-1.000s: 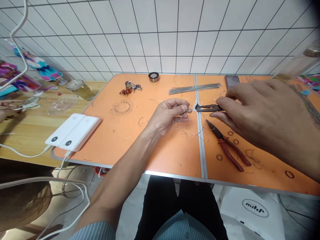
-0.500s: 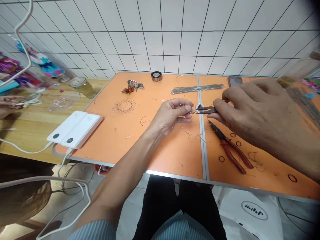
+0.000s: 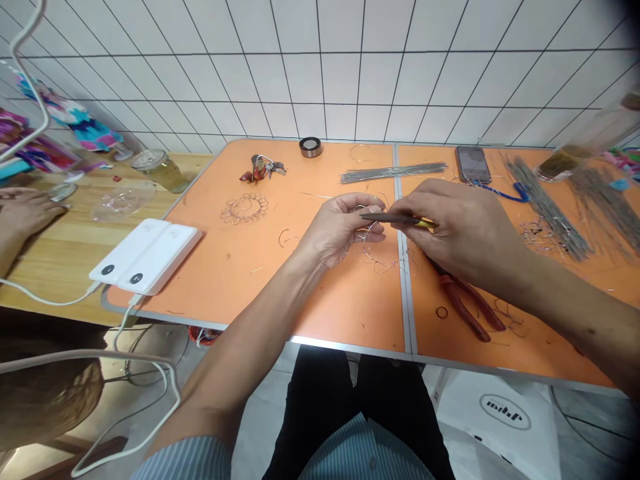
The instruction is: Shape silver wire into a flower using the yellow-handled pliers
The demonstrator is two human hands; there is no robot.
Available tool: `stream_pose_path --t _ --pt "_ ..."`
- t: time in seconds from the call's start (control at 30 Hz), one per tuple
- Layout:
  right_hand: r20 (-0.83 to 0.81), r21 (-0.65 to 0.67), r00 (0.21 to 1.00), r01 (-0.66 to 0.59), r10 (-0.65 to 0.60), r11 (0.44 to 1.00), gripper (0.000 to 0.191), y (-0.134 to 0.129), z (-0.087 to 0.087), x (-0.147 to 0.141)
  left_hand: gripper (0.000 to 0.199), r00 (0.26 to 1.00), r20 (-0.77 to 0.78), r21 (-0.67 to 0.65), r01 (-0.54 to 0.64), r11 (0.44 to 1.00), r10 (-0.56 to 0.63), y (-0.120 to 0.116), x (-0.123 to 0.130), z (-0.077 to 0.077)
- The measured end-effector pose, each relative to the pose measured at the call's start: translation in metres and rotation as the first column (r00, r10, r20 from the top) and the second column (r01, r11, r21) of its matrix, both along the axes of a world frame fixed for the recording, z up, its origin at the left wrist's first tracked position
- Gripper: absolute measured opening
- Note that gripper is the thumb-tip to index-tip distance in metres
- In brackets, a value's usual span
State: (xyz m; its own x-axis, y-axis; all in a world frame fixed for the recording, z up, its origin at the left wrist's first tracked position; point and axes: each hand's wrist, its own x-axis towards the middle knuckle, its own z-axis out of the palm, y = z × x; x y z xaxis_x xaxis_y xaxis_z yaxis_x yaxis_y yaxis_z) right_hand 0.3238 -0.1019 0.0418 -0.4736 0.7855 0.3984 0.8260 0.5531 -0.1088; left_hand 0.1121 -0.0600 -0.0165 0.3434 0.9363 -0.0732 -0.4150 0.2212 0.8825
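Observation:
My left hand (image 3: 337,230) pinches a thin looped wire piece (image 3: 369,250) over the orange table. My right hand (image 3: 447,217) is wrapped round small dark pliers (image 3: 387,217), whose jaws lie at the wire by my left fingertips. Whether the jaws grip the wire is too small to tell. Larger red-handled pliers (image 3: 465,303) rest below my right hand, their jaws partly hidden by it. A finished-looking ring of wire loops (image 3: 245,209) lies to the left.
Bundled straight wires (image 3: 393,173), a tape roll (image 3: 311,147), keys (image 3: 263,169) and a phone (image 3: 473,165) lie toward the wall. White power banks (image 3: 145,257) sit at the left edge. Another person's hand (image 3: 27,210) rests at far left. More wires (image 3: 553,210) lie right.
My right hand has moved left and turned, bringing the small pliers to my left fingertips. Their jaws, apart before, now look closed together. The other person's hand has shifted.

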Motion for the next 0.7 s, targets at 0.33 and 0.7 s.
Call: stream_pose_path --t 0.33,0.7 --pt "-0.116 -0.003 0.993 0.03 -0.03 1.0 0.02 0.003 -0.001 -0.008 0.012 0.999 0.017 0.006 0.032 0.999 -0.032 0.004 0.0 -0.007" --pt "-0.061 -0.059 0.998 0.015 -0.019 0.998 0.028 0.007 0.014 -0.013 0.026 0.995 0.003 0.053 0.098 0.994 -0.099 0.004 -0.003 -0.009"
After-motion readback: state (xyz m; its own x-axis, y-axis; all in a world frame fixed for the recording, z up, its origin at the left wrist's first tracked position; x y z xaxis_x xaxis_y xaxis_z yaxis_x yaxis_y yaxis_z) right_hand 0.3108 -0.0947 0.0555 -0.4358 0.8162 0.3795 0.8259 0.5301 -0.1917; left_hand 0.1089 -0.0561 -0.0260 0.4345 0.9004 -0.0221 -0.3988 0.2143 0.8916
